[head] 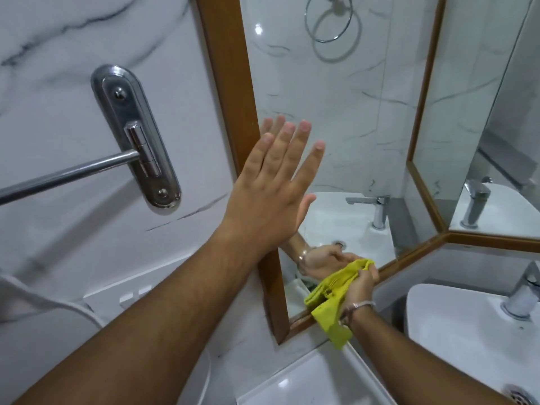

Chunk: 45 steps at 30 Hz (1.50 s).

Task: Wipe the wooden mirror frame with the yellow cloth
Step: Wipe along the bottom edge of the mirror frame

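The wooden mirror frame [226, 71] runs down the middle and turns along a lower rail towards the right. My left hand [270, 182] is flat and open, fingers spread, pressed against the glass and the frame's left rail. My right hand [361, 283] is closed on the bunched yellow cloth [331, 302], held against the lower rail near the bottom-left corner. A silver bracelet is on that wrist. The mirror reflects both hands.
A chrome towel bar and its wall bracket [136, 135] stick out from the marble wall at left. A white basin [467, 328] with a chrome tap [524, 290] sits at lower right. A white soap tray [306, 381] lies below the frame. A white switch plate [122, 296] is on the wall.
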Each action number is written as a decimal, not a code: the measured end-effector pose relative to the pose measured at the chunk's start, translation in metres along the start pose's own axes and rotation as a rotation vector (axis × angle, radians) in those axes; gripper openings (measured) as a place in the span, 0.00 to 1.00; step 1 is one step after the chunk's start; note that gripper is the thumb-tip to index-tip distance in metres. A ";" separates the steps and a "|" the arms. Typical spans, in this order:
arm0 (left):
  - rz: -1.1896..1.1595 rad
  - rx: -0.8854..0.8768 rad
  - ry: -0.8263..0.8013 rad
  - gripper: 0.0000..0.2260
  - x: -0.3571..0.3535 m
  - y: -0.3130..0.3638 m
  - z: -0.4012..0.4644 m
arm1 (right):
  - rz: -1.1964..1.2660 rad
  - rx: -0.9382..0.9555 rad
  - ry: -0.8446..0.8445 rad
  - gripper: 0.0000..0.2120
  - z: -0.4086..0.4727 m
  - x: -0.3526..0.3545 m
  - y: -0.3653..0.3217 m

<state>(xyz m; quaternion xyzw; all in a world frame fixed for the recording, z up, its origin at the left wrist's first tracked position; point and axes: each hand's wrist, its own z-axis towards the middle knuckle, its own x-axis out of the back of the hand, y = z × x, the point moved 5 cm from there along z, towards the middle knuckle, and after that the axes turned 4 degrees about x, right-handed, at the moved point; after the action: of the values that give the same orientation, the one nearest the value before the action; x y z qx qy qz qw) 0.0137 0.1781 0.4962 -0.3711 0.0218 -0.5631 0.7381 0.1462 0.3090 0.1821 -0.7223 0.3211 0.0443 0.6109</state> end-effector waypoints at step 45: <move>0.190 -0.226 0.113 0.33 -0.016 0.001 0.021 | -1.140 0.916 0.069 0.26 -0.030 0.037 0.030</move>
<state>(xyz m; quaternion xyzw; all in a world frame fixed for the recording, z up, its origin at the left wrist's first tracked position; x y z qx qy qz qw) 0.0176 0.2028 0.5045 -0.4160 0.1614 -0.5048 0.7390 0.1500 0.2648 0.1472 -0.4503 -0.0993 -0.4418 0.7695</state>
